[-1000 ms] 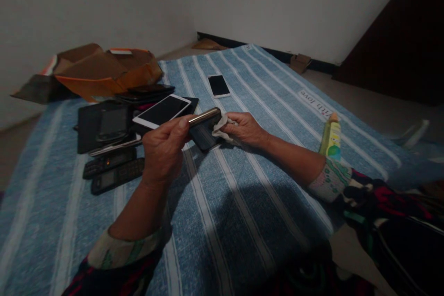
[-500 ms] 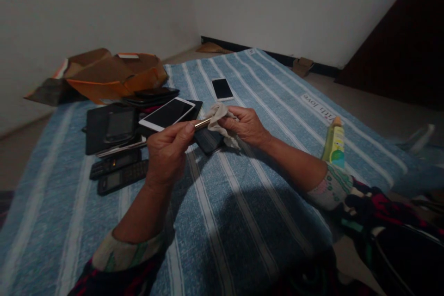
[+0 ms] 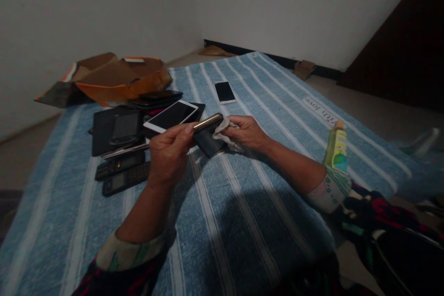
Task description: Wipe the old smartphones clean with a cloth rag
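Observation:
Gripped by one end in my left hand [image 3: 171, 150] is a slim phone with a shiny gold edge [image 3: 208, 122], turned edge-on to me. My right hand [image 3: 248, 132] is closed on a crumpled pale cloth [image 3: 229, 135], right beside the phone's far end. Below them a dark phone [image 3: 210, 144] lies on the striped cloth cover [image 3: 239, 222]. A white phone with a black screen [image 3: 171, 116] rests just beyond my left hand, partly on a dark one. Farther off lies another white phone [image 3: 225, 92].
Several dark phones, among them two keypad phones [image 3: 121, 166] and a touchscreen phone [image 3: 125, 127], are gathered at the left. Behind them sits an opened orange-brown cardboard box [image 3: 128, 85]. A yellow-green bottle [image 3: 337, 148] lies near my right forearm. White walls meet behind.
The cloth has come away from around the phone's end toward the right, baring more of the gold edge. My left hand still holds the phone. The view has shifted slightly.

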`<state>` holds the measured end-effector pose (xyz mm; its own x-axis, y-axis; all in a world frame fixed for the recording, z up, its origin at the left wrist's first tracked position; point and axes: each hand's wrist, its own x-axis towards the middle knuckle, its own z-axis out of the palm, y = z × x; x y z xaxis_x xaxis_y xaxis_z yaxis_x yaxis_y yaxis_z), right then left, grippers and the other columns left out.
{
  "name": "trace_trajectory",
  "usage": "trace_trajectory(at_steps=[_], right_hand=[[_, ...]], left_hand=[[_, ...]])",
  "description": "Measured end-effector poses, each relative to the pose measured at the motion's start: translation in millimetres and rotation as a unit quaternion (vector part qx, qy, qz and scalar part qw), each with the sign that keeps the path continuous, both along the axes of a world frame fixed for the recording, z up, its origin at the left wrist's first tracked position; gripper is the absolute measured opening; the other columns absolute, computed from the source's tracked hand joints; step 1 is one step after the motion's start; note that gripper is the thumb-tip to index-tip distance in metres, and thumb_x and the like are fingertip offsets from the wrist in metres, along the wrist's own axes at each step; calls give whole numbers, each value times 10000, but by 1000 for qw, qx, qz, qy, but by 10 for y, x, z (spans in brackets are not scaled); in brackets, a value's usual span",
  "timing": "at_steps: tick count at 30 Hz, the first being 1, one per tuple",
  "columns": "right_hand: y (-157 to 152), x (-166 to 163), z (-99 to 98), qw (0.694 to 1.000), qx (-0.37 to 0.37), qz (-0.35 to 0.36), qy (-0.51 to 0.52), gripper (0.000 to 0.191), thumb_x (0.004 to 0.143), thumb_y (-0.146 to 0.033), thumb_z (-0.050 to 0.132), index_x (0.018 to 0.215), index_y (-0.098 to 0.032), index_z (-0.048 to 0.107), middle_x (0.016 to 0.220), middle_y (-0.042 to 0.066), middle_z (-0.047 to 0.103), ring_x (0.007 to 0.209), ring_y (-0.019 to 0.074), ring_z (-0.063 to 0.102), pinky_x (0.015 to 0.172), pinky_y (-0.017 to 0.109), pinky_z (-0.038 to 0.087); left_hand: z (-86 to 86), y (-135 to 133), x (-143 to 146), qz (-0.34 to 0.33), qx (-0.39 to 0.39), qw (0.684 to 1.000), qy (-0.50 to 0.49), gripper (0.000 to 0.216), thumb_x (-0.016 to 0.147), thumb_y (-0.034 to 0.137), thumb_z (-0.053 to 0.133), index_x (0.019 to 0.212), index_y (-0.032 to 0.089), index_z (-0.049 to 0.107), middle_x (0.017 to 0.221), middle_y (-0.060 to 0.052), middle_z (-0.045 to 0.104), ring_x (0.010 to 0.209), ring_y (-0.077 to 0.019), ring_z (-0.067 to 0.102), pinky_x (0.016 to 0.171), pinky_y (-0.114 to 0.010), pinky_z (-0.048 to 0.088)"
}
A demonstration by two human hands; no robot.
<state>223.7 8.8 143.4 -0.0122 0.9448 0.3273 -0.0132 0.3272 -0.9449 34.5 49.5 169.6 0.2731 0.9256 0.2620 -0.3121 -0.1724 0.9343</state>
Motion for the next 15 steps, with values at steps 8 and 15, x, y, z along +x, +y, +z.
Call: trace_trajectory(at_steps=[8,15], right_hand=[[2,5,-150,998,-50,20,-11,309,798,-439,726,866,-139,697,705,-28,603,614,84,519,585,221,398],[20,98,-86,996,-62,39,-43,277,778,-411,741,868,-150,714,755,-11,654,666,106,561,633,237,427]], left_hand=[[34,2,-10,13,-8,1000,14,260,667,424,817,790,196,796,714,-9,758,641,-188,700,658,-330,607],[52,-22,1,13,-6,1000,18,245,650,424,830,770,214,795,709,-11,758,625,-192,697,654,-333,617]])
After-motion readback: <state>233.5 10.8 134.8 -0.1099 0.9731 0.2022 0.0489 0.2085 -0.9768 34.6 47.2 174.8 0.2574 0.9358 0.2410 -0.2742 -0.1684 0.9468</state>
